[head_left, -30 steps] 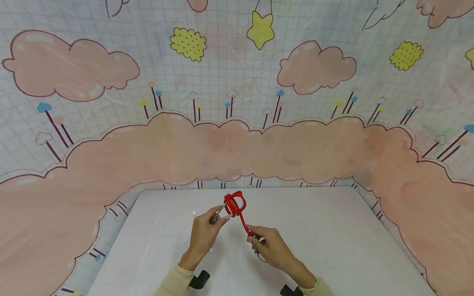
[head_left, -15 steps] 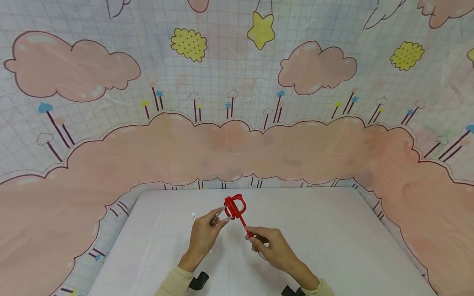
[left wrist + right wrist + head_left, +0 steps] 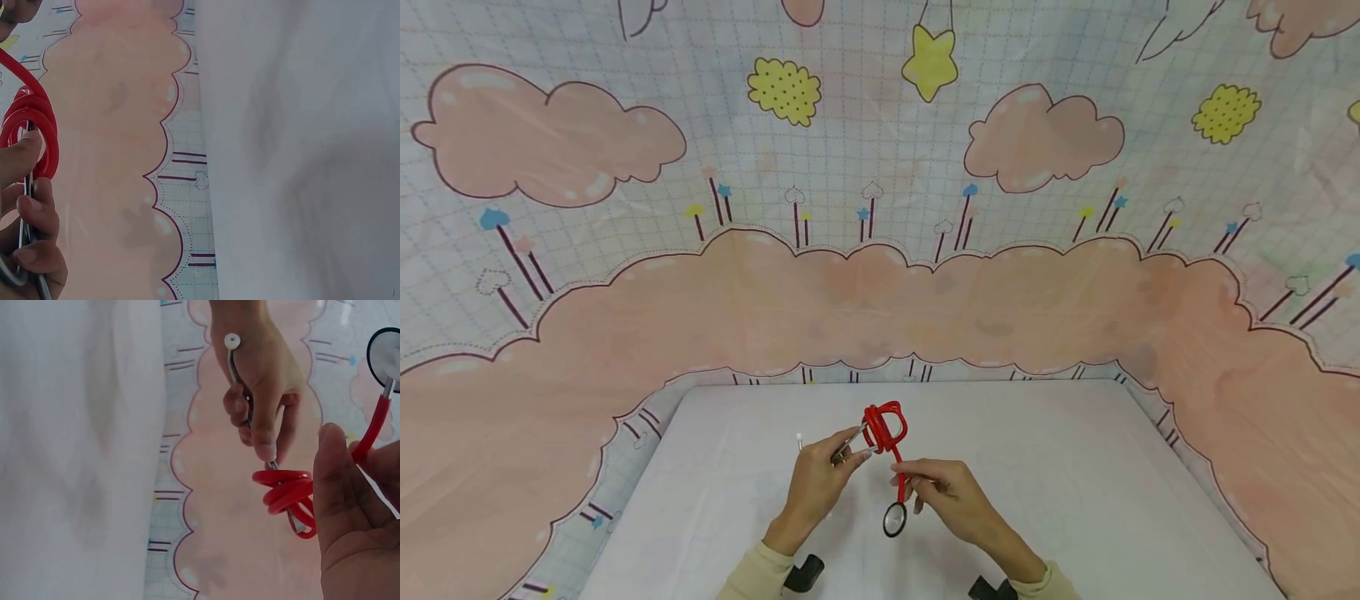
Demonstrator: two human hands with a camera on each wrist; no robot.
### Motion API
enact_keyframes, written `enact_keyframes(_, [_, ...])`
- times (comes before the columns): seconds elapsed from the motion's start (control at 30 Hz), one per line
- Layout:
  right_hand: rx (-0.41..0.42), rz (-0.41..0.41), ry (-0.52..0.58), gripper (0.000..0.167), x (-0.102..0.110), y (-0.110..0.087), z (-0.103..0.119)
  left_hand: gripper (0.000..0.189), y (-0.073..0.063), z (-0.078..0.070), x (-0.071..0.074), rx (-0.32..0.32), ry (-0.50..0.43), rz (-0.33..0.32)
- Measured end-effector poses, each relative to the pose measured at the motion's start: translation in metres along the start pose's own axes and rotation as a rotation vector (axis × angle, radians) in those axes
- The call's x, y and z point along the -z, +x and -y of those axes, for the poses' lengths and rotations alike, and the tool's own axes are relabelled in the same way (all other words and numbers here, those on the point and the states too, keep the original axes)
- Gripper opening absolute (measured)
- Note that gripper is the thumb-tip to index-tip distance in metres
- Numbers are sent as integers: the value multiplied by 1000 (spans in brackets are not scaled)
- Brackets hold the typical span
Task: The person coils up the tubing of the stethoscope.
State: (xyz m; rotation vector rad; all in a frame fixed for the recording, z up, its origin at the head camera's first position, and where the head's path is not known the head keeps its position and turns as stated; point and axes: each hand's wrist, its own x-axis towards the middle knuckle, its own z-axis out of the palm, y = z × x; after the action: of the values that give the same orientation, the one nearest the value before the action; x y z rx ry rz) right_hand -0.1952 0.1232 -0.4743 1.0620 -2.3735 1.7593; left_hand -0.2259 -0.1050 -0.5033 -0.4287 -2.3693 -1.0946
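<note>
A stethoscope with red tubing [image 3: 886, 427] is held up between both hands. Its tube is wound in several loops around the metal ear tubes, with one loose loop on the right side. My left hand [image 3: 820, 472] grips the metal ear tubes just below the coil; a white eartip [image 3: 232, 341] sticks out past that hand in the right wrist view. My right hand [image 3: 953, 498] pinches the free end of the tube between thumb and fingers. The round chest piece [image 3: 895, 519] hangs below those fingers, its pale face turned toward the head camera.
A white table [image 3: 1075, 483] lies under both hands. Behind it hangs a cloth backdrop [image 3: 970, 308] printed with clouds and stars. Black wrist straps [image 3: 805, 573] sit at the sleeve cuffs.
The chest piece, earlier mostly hidden behind the right hand, has swung out to hang below it. The coiled tubing has shifted slightly down and right with the left hand.
</note>
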Motion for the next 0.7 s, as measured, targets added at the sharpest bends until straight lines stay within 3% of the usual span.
enact_keyframes(0.17, [5, -57, -83, 27, -1, 1, -1, 39, 0, -4, 1, -5, -9, 4])
enact_keyframes(0.53, [254, -317, -279, 18, -4, 11, -1, 38, -5, -14, -2, -72, 14, 28])
enact_keyframes(0.7, [258, -325, -290, 16, -4, 13, 20, 38, -6, -12, -5, -69, 22, 27])
